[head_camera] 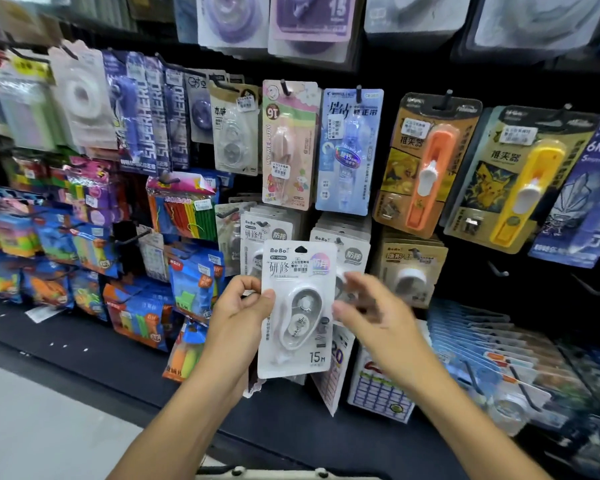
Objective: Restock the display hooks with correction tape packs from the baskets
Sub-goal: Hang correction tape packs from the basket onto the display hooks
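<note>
Left hand [238, 308] grips a white correction tape pack [297, 308] by its left edge, thumb on front, fingers curled behind; pack upright, held in front of the display wall [471, 282], roughly mid-frame. Pack reads "BoBo" and "15M", w/ a hang hole at top centre & a white dispenser under a clear blister. Right hand [371, 313] is just right of the pack, fingers spread & loose, blurred; not gripping anything, can't tell if fingertips touch the pack's right edge.

Behind the held pack, 2 hooks carry stacks of same-brand packs [347, 244], side by side, the held pack overlapping both. Above them hang a pink pack [290, 143] & a blue pack [349, 150], each on its own hook. To the right: an orange clip dispenser card [426, 164] & a yellow one [513, 178]. A bare hook [497, 270] sticks out at right, below those cards. Left side of the wall holds colourful bagged items [187, 271]. Bottom edge of view shows a light-coloured basket rim [278, 472], between the forearms.
</note>
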`<state>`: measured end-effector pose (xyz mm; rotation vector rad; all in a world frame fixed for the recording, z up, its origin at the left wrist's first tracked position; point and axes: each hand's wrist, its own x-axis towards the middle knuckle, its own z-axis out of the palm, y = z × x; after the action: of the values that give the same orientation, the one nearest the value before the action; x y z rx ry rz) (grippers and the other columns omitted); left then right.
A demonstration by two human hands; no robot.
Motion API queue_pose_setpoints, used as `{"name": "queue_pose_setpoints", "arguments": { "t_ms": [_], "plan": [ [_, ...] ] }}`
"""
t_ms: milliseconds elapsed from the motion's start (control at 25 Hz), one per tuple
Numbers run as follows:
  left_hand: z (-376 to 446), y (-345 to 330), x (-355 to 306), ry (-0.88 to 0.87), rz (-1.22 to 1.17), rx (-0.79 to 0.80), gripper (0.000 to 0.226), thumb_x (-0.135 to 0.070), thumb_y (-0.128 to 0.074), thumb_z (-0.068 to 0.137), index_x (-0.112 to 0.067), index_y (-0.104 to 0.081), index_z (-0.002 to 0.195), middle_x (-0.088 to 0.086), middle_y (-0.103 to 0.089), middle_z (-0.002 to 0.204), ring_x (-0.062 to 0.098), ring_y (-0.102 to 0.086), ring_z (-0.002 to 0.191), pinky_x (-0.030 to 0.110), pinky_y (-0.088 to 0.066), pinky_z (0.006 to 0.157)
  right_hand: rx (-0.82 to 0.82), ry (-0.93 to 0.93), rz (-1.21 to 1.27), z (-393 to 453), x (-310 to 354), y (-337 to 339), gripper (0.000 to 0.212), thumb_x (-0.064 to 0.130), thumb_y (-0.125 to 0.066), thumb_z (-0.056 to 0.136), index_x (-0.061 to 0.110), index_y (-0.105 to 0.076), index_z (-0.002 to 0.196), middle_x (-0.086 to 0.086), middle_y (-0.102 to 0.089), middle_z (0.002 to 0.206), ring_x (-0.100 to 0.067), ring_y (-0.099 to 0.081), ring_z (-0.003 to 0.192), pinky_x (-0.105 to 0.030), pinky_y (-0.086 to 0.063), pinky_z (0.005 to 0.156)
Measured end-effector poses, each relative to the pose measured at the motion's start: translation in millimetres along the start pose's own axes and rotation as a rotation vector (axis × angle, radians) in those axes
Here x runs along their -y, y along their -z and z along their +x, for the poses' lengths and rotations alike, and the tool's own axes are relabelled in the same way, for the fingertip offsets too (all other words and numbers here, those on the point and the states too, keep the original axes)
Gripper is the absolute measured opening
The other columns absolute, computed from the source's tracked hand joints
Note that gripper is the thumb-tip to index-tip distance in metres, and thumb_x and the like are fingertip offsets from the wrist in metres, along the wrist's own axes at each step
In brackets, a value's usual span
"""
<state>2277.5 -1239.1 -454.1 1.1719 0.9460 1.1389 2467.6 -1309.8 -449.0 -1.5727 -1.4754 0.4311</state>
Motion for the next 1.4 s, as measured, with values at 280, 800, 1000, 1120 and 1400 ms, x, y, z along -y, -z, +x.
{"name": "queue_pose_setpoints", "arguments": {
  "t_ms": [280,800,1000,1120,1400],
  "plan": [
    [37.6,43.5,-18.2,-0.010,0.101,-0.059,0.011,-0.015,-0.065,0.097,-0.026,-0.068,0.096,0.001,-0.074,0.091,0.025,-0.066,0.086,0.044,-0.052,0.082,0.092,-0.247,0.601,45.2,33.1,-67.8,0.032,0.011,-0.077,0.087,0.019,-0.058,0.113,0.000,-0.079,0.100,-0.019,-0.077,0.089,-0.032,-0.062,0.071],
    [31.3,80.1,-32.9,-0.186,0.382,-0.112,0.030,-0.026,-0.067,0.095,-0.038,-0.053,0.119,-0.013,-0.058,0.118,0.002,-0.057,0.105,0.024,-0.048,0.080,-0.244,-0.328,0.315,80.4,44.9,-131.2,0.014,0.036,-0.064,0.082,0.032,-0.056,0.093,0.004,-0.067,0.096,-0.019,-0.064,0.092,-0.041,-0.053,0.082],
    [18.6,84.7,-32.8,-0.151,0.457,-0.076,0.031,-0.027,-0.067,0.095,-0.041,-0.051,0.118,-0.022,-0.054,0.114,0.012,-0.055,0.118,0.040,-0.049,0.097,-0.160,-0.517,0.095,73.2,30.7,-126.2,0.046,0.046,-0.065,0.086,0.020,-0.048,0.120,0.002,-0.060,0.109,-0.019,-0.056,0.091,-0.031,-0.041,0.066],
    [14.8,78.8,-32.0,-0.171,0.510,-0.078,0.033,-0.028,-0.068,0.094,-0.042,-0.051,0.118,-0.016,-0.056,0.120,0.012,-0.054,0.119,0.040,-0.049,0.099,-0.333,-0.143,-0.326,42.4,14.3,-132.8,0.029,0.035,-0.059,0.092,0.026,-0.043,0.113,0.005,-0.053,0.114,-0.019,-0.053,0.100,-0.034,-0.041,0.076],
    [20.5,76.9,-10.3,-0.227,0.753,0.006,0.036,-0.033,-0.068,0.091,-0.040,-0.055,0.125,-0.017,-0.056,0.126,0.012,-0.055,0.112,0.037,-0.046,0.099,0.124,0.112,-0.647,56.0,8.4,-133.2,0.064,0.015,-0.052,0.092,0.019,-0.032,0.154,0.000,-0.011,0.168,-0.026,-0.020,0.150,-0.049,-0.023,0.121]
  ]
}}
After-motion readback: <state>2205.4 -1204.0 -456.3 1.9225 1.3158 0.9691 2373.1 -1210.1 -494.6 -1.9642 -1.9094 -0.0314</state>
